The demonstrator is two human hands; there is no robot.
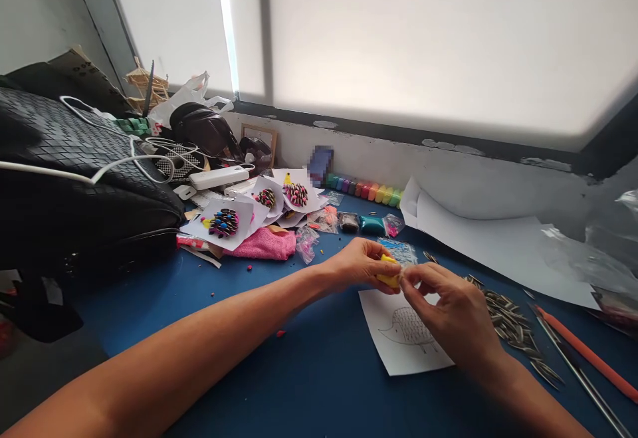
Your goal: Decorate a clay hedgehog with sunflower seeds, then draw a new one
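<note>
My left hand (366, 262) is closed around a piece of yellow modelling clay (387, 274), holding it just above the table. Close against it, the thumb and fingers of my right hand (446, 302) are pinched together at the clay's right side. A pale, see-through bit shows between the hands, too small to name for sure. Below both hands lies a white sheet with a hedgehog drawing (409, 331), its right part covered by my right hand. Striped sunflower seeds (508, 318) are heaped to the right of that hand.
Finished seed-and-clay hedgehogs (224, 223) stand on paper at left, by a pink cloth (262, 244). Coloured clay packs (366, 190) line the wall. A black woven bag (100, 179) fills the left side. An orange stick (588, 351) and a large white sheet (478, 232) lie at right.
</note>
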